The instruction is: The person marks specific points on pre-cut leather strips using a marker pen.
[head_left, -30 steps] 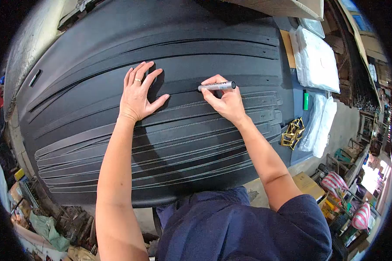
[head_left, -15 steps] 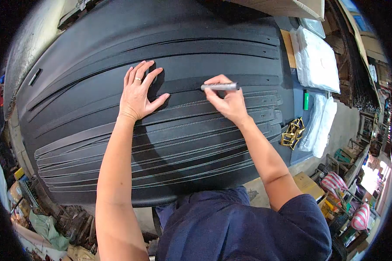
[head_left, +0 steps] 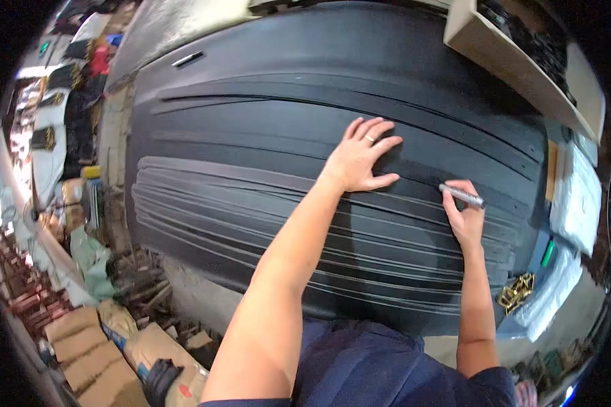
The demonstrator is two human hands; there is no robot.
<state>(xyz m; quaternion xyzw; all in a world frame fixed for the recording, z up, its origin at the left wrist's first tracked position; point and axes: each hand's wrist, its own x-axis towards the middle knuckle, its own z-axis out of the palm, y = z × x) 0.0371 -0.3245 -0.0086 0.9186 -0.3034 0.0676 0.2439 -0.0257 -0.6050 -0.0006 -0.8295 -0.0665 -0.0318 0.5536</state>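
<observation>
My left hand [head_left: 352,160] lies with its fingers spread over a plain dark strap [head_left: 265,150], a ring on one finger. Pinched in my right hand [head_left: 467,216] is a grey marker [head_left: 463,195], its tip end at the upper edge of that strap, just right of my left thumb. Nearer to my body, several black belts with pale stitching [head_left: 251,197] lie side by side, partly covered by my left forearm. Beyond my hands, more long dark straps [head_left: 265,97] stretch across the black table surface [head_left: 360,41].
A second pen [head_left: 187,59] rests at the far left of the table. An open cardboard box [head_left: 502,61] stands at the back right. Along the right edge are plastic-wrapped packs [head_left: 575,197], a green marker [head_left: 548,253] and gold buckles [head_left: 516,294]. Cardboard boxes [head_left: 95,353] sit on the lower left.
The view has swung to the left, so the table and both hands appear farther right. The left hand stays spread on the strap, and the right hand still holds the marker close beside it.
</observation>
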